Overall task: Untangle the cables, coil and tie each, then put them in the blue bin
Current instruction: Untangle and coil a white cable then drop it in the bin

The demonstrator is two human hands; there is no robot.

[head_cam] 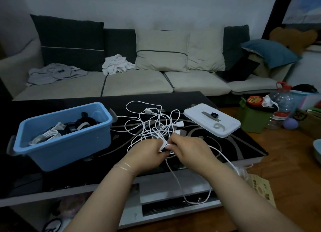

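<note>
Both hands meet just right of the blue bin (64,136): left hand (147,155) and right hand (189,151) pinch the white cable tangle (152,124), which sprawls on the dark surface (243,144) beyond their fingers.

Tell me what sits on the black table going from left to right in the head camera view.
blue bin with coiled cables inside → tangled white cables, gripped at their near edge by the left hand and the right hand → white lid carrying ties.
</note>
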